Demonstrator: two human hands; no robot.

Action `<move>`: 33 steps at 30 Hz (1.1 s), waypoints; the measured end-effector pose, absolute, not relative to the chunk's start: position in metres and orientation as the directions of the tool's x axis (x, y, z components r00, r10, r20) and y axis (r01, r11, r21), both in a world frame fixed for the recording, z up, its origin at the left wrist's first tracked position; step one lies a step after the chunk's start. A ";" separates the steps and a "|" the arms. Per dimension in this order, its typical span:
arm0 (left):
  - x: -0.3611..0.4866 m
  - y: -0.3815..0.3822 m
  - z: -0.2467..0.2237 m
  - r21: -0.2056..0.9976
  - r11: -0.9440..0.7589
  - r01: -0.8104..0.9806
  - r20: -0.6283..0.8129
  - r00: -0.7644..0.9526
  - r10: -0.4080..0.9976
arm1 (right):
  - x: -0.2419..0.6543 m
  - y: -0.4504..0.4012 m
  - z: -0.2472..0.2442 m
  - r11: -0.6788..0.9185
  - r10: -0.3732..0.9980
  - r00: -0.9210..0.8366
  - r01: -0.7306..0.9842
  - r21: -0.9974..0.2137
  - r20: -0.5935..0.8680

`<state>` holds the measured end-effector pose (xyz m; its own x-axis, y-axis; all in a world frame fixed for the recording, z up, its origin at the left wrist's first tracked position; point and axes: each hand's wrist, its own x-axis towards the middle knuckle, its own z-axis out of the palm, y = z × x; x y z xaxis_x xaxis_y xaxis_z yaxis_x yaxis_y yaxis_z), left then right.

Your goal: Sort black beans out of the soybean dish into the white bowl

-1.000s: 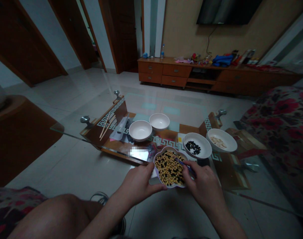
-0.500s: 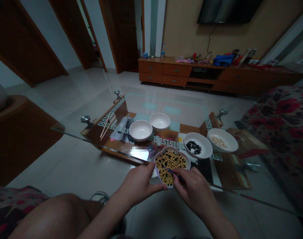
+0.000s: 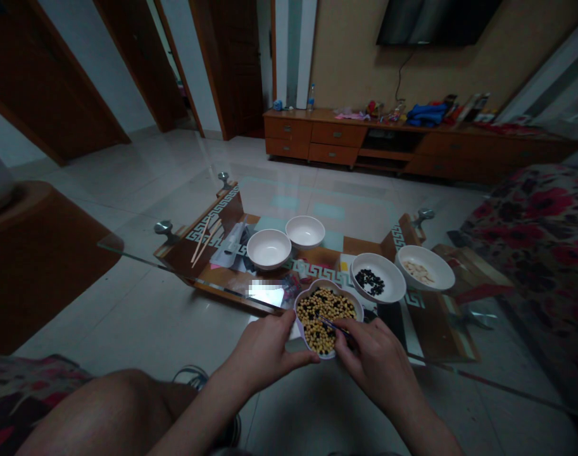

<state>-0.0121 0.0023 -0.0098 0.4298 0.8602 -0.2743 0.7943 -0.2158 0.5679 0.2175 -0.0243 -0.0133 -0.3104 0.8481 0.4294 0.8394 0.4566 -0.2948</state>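
A lobed, pale purple-rimmed bowl [image 3: 358,304] sits at the glass table's near edge, filled with yellow soybeans [image 3: 333,303] and scattered black beans. My left hand [image 3: 264,345] grips its left side, thumb along the near rim. Pinched in my right hand [image 3: 371,348] is a pair of dark tweezers [image 3: 330,323], tips down among the beans; I cannot tell whether a bean is between them. Just behind on the right stands a white bowl [image 3: 392,278] with black beans [image 3: 370,282]. Beside it, another white bowl [image 3: 443,269] holds pale, flat pieces [image 3: 418,272].
Two white bowls [image 3: 268,249] with bare insides stand at the table's middle. Chopsticks [image 3: 206,240] lie to the left. A bright phone-like screen [image 3: 267,296] shows left of the bean bowl. The glass tabletop [image 3: 141,253] has an exposed near edge. A floral-covered seat [image 3: 530,234] is at right.
My right hand and the tweezers have shifted slightly right and up over the beans. My left hand and the bowls stay in place.
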 end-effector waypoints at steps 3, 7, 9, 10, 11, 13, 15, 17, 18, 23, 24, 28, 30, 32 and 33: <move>-0.012 0.002 -0.009 0.573 -0.222 0.789 -0.267 0.435 0.860 | 0.218 -0.024 -0.014 0.469 0.841 -0.322 0.834 -0.290 0.434; -0.012 0.001 -0.009 0.574 -0.215 0.790 -0.274 0.433 0.859 | 0.218 -0.024 -0.014 0.470 0.839 -0.317 0.833 -0.293 0.442; -0.012 0.002 -0.009 0.572 -0.208 0.793 -0.279 0.427 0.860 | 0.218 -0.024 -0.013 0.473 0.838 -0.321 0.830 -0.295 0.441; -0.012 0.002 -0.010 0.574 -0.209 0.791 -0.278 0.429 0.860 | 0.218 -0.024 -0.013 0.474 0.837 -0.322 0.830 -0.293 0.442; -0.012 0.002 -0.010 0.578 -0.213 0.788 -0.274 0.433 0.859 | 0.218 -0.024 -0.013 0.476 0.835 -0.324 0.831 -0.289 0.445; -0.013 0.002 -0.011 0.584 -0.220 0.781 -0.265 0.439 0.858 | 0.217 -0.024 -0.012 0.478 0.831 -0.324 0.832 -0.282 0.452; -0.013 0.002 -0.011 0.583 -0.222 0.782 -0.263 0.440 0.859 | 0.217 -0.024 -0.012 0.479 0.827 -0.321 0.833 -0.278 0.461; -0.013 0.002 -0.011 0.575 -0.221 0.788 -0.268 0.436 0.859 | 0.217 -0.024 -0.012 0.477 0.827 -0.319 0.833 -0.279 0.462; -0.012 0.002 -0.011 0.570 -0.221 0.791 -0.270 0.434 0.859 | 0.217 -0.024 -0.012 0.476 0.828 -0.317 0.833 -0.281 0.462; -0.012 0.002 -0.010 0.570 -0.215 0.793 -0.275 0.431 0.860 | 0.218 -0.024 -0.014 0.473 0.834 -0.318 0.833 -0.287 0.450; -0.011 0.002 -0.010 0.570 -0.214 0.794 -0.277 0.430 0.859 | 0.218 -0.024 -0.013 0.473 0.835 -0.319 0.834 -0.285 0.449; -0.011 0.003 -0.009 0.563 -0.206 0.800 -0.288 0.423 0.859 | 0.218 -0.024 -0.012 0.487 0.824 -0.331 0.827 -0.279 0.460; -0.011 0.003 -0.008 0.569 -0.206 0.796 -0.286 0.426 0.858 | 0.218 -0.024 -0.011 0.493 0.820 -0.335 0.825 -0.275 0.464; -0.012 0.002 -0.008 0.574 -0.206 0.792 -0.284 0.429 0.857 | 0.218 -0.024 -0.010 0.498 0.815 -0.337 0.824 -0.271 0.472; -0.012 0.002 -0.008 0.576 -0.206 0.791 -0.283 0.430 0.857 | 0.218 -0.024 -0.009 0.501 0.811 -0.338 0.822 -0.270 0.477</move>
<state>-0.0119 0.0019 -0.0084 0.4296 0.8575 -0.2832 0.7909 -0.2059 0.5763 0.2176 -0.0235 -0.0094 -0.3380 0.8115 0.4768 0.8224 0.5009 -0.2695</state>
